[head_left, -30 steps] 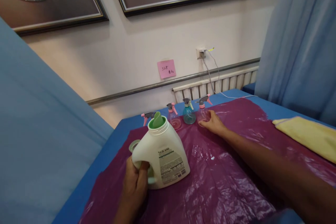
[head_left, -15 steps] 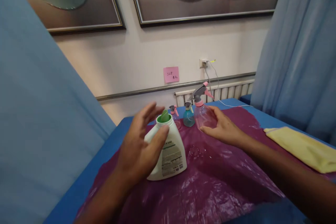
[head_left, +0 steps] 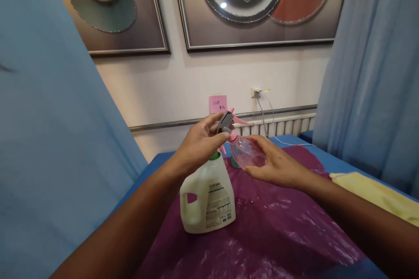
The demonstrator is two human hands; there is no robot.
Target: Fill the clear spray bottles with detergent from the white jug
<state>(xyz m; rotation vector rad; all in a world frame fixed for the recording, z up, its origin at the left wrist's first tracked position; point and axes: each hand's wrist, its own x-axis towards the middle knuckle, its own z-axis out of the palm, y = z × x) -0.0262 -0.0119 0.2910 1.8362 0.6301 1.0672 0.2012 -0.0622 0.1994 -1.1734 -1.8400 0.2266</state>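
A clear pink spray bottle with a grey and pink trigger head is tilted to the left between my hands. My right hand is closed around its body from the right. The fingers and thumb of my left hand close on the grey spray head. Just below my left hand stands a large white jug with a green neck and a printed label, upright. Behind the held bottle, a blue-green spray bottle shows only in part. Another pink trigger is mostly hidden by my left hand and the jug.
Wet purple plastic sheeting covers much of the blue table. A folded yellow cloth lies at the right. Blue curtains hang on both sides. A white cable runs from the wall socket onto the table.
My left hand has moved up and right from beside the jug and has taken hold of the spray head. The spray bottle has come left and tilted. The view has tipped upward slightly.
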